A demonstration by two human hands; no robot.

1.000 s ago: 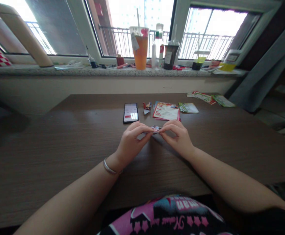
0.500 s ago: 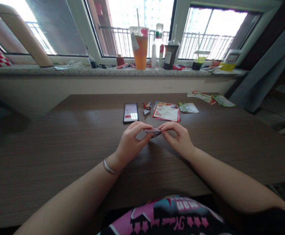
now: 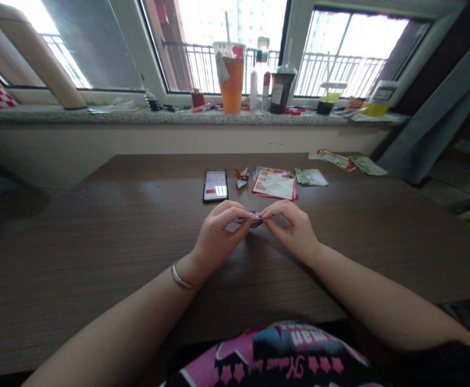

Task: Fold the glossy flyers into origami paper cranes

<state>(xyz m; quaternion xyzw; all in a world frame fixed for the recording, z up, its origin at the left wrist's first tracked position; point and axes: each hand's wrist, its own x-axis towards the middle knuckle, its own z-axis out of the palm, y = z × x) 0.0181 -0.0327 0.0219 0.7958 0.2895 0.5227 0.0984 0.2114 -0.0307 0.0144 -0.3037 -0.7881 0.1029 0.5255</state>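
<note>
Grip on folded paper [image 3: 253, 219] (left [image 3: 218, 232], right [image 3: 293, 232])

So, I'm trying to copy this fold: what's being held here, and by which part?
A small folded piece of printed paper, pinched at its two opposite ends by the fingertips of the left hand and the right hand; its middle shows between them.

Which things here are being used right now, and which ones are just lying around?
Being used:
the folded paper
left hand
right hand

Just lying around:
black phone
small paper figure
red-and-white leaflets
green leaflets
orange drink cup
</note>
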